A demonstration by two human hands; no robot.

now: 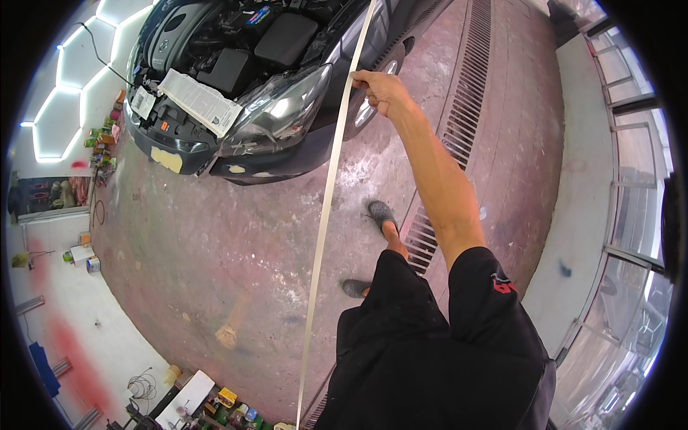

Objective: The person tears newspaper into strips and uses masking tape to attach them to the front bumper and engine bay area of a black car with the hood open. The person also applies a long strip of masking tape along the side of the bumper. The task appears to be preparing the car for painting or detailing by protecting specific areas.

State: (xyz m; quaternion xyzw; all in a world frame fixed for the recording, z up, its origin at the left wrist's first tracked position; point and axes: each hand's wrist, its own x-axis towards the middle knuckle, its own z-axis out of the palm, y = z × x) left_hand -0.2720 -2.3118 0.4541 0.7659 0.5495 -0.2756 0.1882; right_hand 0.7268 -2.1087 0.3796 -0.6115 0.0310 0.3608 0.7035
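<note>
My right hand [385, 92] reaches out past the front corner of a dark car [279, 161], its arm bare below a short black sleeve. The fingers are pinched closed on a long, pale strip of masking tape [322, 208]. The tape is stretched straight from the top edge of the view, along the fender, down to the bottom edge. Just left of the hand is the car's headlight [276, 115]. A sheet of newspaper [197, 104] lies over the front of the open engine bay. My left hand is out of view.
A slotted floor drain [469, 86] runs along the stained concrete floor [201, 251]. Cans and boxes [106, 140] line the left wall, and more clutter sits on a white-topped surface [186, 400] at the lower left. Glazed panels [634, 158] stand on the right.
</note>
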